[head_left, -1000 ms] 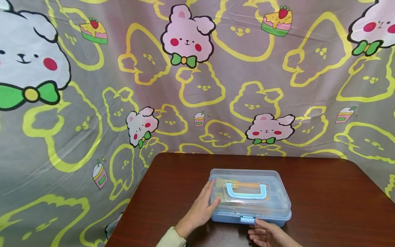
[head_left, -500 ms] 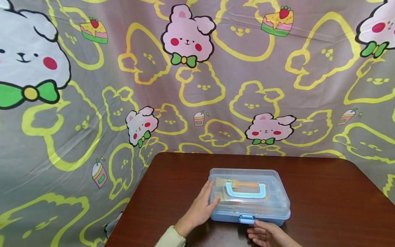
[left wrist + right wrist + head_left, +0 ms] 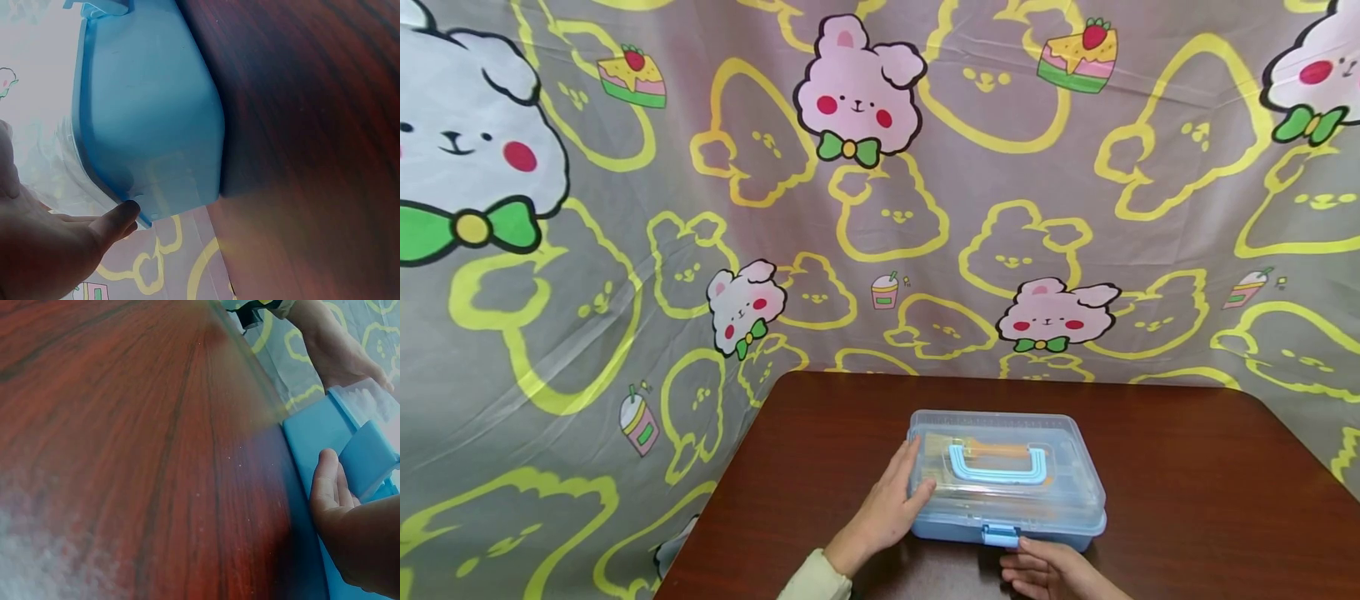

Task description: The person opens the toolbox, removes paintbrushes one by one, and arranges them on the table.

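A storage box [image 3: 1011, 502] with a light-blue base and clear lid sits closed on the table. Through its lid shows a flat brush [image 3: 992, 447] with an orange handle. A blue carry handle [image 3: 1000, 478] lies on top. My left hand [image 3: 883, 504] rests along the box's left side, fingers extended and thumb over the lid's edge. At the front, my right hand [image 3: 1052, 568] has its thumb at the right end of the blue latch [image 3: 1001, 536]. In the right wrist view the latch [image 3: 370, 459] stands tilted out from the box, fingertips right beside it.
The dark brown wooden table [image 3: 1187, 492] extends around the box, with rounded far corners. A grey curtain [image 3: 925, 208] printed with bunny heads and yellow outlines hangs behind the table and along its left side.
The latch has tilted outward at the right thumb since the earliest frame. The box and the left hand stay almost where they were.
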Tool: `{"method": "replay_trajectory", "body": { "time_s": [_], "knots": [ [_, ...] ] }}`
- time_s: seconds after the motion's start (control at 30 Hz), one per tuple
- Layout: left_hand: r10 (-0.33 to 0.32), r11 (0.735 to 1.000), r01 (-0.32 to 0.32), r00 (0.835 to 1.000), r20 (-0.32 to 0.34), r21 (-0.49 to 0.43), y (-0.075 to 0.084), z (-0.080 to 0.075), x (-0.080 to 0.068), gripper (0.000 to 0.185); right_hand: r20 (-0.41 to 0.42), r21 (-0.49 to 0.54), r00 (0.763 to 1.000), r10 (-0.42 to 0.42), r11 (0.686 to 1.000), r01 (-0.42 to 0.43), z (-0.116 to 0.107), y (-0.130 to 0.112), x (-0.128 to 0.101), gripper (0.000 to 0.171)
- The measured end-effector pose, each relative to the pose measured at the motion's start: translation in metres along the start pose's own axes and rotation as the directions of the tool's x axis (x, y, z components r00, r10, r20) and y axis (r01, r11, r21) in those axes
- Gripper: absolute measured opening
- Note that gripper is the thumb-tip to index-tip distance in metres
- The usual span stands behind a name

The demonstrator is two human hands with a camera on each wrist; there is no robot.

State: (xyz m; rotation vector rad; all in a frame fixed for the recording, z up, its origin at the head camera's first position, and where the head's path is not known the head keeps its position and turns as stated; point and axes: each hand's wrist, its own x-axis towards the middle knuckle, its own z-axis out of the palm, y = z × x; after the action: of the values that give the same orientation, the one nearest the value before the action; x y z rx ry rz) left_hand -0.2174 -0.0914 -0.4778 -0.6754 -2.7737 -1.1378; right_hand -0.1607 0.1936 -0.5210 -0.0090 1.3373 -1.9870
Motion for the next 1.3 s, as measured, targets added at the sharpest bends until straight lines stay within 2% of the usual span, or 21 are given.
{"method": "replay_trajectory", "body": {
  "time_s": [0.33, 0.6, 0.7, 0.8, 0.9, 0.97, 1.1, 1.2, 1.27, 1.3],
  "knots": [
    [0.009, 1.000, -0.009, 1.000, 0.000, 0.006, -0.001, -0.001, -0.002, 0.067, 0.000, -0.074, 0.998, -0.062, 0.995, 0.062, 0.001, 0.000, -0.007, 0.036],
    [0.012, 1.000, -0.012, 1.000, -0.001, 0.010, -0.002, -0.002, -0.003, 0.068, -0.049, -0.137, 0.996, -0.074, 0.988, 0.067, -0.001, -0.005, -0.019, 0.045],
    [0.018, 1.000, -0.018, 1.000, -0.003, 0.012, -0.002, -0.002, -0.003, 0.067, -0.066, -0.200, 0.994, -0.092, 0.977, 0.077, 0.000, -0.010, -0.024, 0.045],
    [0.023, 1.000, -0.023, 1.000, -0.004, 0.012, -0.002, -0.002, -0.003, 0.067, -0.037, -0.312, 0.989, -0.146, 0.942, 0.127, -0.001, -0.015, -0.031, 0.045],
    [0.020, 1.000, -0.020, 1.000, 0.001, 0.005, -0.002, -0.002, -0.004, 0.067, 0.007, -0.430, 0.977, -0.211, 0.882, 0.193, -0.003, -0.021, -0.039, 0.045],
    [0.018, 1.000, -0.018, 1.000, 0.004, -0.001, -0.002, -0.002, -0.004, 0.067, 0.016, -0.509, 0.967, -0.255, 0.830, 0.227, -0.002, -0.025, -0.045, 0.045],
    [0.015, 1.000, -0.015, 1.000, 0.008, -0.006, -0.002, -0.002, -0.005, 0.068, -0.029, -0.690, 0.930, -0.366, 0.680, 0.246, 0.004, -0.035, -0.058, 0.042],
    [0.016, 1.000, -0.016, 1.000, 0.008, -0.004, -0.002, -0.002, -0.006, 0.067, 0.016, -0.795, 0.862, -0.506, 0.516, 0.318, 0.006, -0.039, -0.067, 0.036],
    [0.015, 1.000, -0.015, 1.000, 0.008, -0.003, -0.002, -0.002, -0.006, 0.067, 0.053, -0.830, 0.800, -0.597, 0.420, 0.368, 0.006, -0.041, -0.072, 0.032],
    [0.015, 1.000, -0.015, 1.000, 0.007, -0.003, -0.002, -0.002, -0.006, 0.067, 0.071, -0.846, 0.760, -0.646, 0.366, 0.389, 0.006, -0.042, -0.074, 0.030]
  ]
}}
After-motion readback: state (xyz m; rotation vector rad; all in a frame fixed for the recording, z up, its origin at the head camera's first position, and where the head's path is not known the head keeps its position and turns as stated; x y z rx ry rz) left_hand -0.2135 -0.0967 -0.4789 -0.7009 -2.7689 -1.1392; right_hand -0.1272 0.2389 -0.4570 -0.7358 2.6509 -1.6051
